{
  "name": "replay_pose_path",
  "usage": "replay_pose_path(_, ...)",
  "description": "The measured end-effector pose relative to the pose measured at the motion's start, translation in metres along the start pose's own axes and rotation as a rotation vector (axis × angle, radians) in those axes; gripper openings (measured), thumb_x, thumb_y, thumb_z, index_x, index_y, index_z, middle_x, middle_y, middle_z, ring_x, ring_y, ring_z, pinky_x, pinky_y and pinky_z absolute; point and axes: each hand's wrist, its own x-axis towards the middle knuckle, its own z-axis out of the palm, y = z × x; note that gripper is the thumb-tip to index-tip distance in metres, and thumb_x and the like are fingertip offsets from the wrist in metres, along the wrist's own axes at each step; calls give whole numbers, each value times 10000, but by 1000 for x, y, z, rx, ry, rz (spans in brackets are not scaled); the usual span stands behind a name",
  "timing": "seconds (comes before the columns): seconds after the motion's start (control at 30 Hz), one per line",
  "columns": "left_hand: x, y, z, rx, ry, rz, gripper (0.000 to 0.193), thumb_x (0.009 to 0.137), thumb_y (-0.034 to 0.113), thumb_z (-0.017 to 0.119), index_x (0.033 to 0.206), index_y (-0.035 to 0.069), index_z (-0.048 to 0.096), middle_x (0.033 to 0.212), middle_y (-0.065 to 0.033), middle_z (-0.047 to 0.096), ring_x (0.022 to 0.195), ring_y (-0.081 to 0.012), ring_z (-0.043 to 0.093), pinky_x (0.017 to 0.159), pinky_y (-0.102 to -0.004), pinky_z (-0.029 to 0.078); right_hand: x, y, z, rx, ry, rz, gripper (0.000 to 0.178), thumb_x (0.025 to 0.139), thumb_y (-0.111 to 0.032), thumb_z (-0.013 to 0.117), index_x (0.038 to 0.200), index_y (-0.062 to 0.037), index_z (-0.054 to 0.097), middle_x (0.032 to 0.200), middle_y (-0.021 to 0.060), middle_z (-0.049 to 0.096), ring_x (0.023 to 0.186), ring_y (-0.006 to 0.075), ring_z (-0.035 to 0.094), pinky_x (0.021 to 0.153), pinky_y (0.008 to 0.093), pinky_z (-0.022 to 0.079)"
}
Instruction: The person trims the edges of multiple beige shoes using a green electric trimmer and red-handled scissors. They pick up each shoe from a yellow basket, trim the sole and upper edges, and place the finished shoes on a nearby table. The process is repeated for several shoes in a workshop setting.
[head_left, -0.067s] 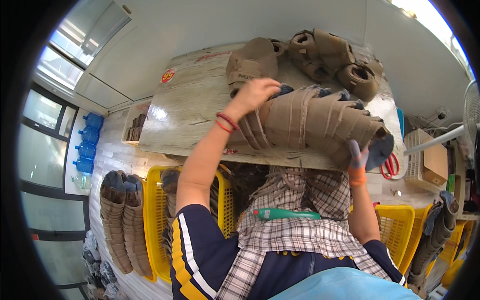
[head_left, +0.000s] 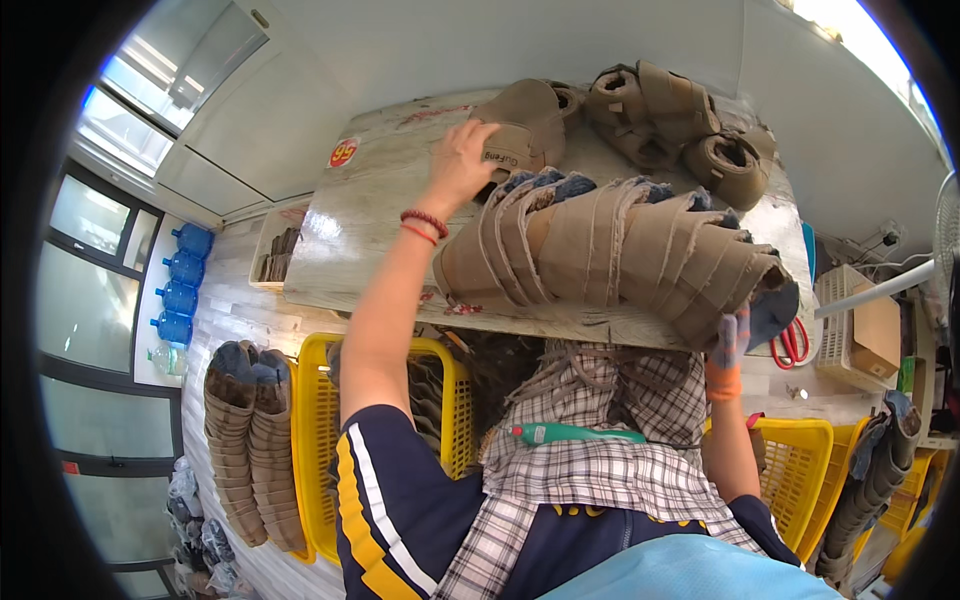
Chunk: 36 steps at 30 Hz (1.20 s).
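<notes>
I see the left hand (head_left: 462, 160) laid open, fingers spread, on a brown shoe piece (head_left: 525, 125) on the table (head_left: 350, 225). My gloved right hand (head_left: 728, 345) grips the stack's (head_left: 610, 255) near end.

water jugs (head_left: 180, 283): 4 | yellow crates (head_left: 318, 420): 2 | scissors (head_left: 792, 343): 1

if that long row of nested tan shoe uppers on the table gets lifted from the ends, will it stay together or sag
The row of nested uppers would probably sag or separate: the pieces look like soft fabric with frayed edges, only slotted together. It already curves on the table. The left hand and gloved right hand sit near opposite ends, so the middle likely needs support.
</notes>
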Motion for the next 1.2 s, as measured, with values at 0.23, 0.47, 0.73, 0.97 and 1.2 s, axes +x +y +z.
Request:
replay_pose_path(0.23, 4, -72, 87, -142, 88, 3, 578, 771, 1, 521, 1315, 197, 501, 1335, -172, 484, 1260, -341, 430, 1013, -390, 387, -20, -21, 4, -74, 77, -100, 482, 929, -268, 488, 1302, 35, 444, 1273, 121, 493, 1151, 196, 460, 997, 326, 345)
replay_pose_path(0.47, -6, -125, -2, -990, 208, -497, 390, 880, 79, 461, 1262, 122, 529, 1161, -111, 624, 1069, -285, 586, 918, -389, 463, -17, -50, -1, -174, 124, -111, 406, 966, -231, 449, 1283, 20, 484, 1217, 99, 542, 1085, 155, 503, 933, 261, 374)
replay_pose_path(0.73, -151, -91, -44, -1031, 134, -69, 233, 840, 133, 610, 1063, 65, 613, 1057, -87, 598, 984, -232, 570, 843, -367, 482, -31, -118, 29, -161, -27, -427, 417, 913, -139, 499, 1287, 41, 454, 1267, 165, 519, 1168, 265, 498, 1022, 358, 365)
replay_pose_path(0.97, -200, 68, -17, -1517, -164, -12, 219, 822, 148, 658, 1010, 44, 615, 906, -82, 587, 803, -234, 573, 726, -349, 485, -68, -204, 49, -215, -371, -835, 447, 730, -114, 670, 1130, 36, 541, 1079, 244, 587, 939, 336, 615, 778, 392, 507)
replay_pose_path(1.2, -188, 137, 0, -2175, -797, -364, 445, 869, 70, 594, 1296, 19, 481, 1243, -149, 565, 1139, -267, 550, 942, -427, 470, -89, -217, 45, -316, -523, -428, 509, 664, -170, 815, 1079, 25, 594, 994, 162, 631, 863, 280, 638, 733, 327, 521)
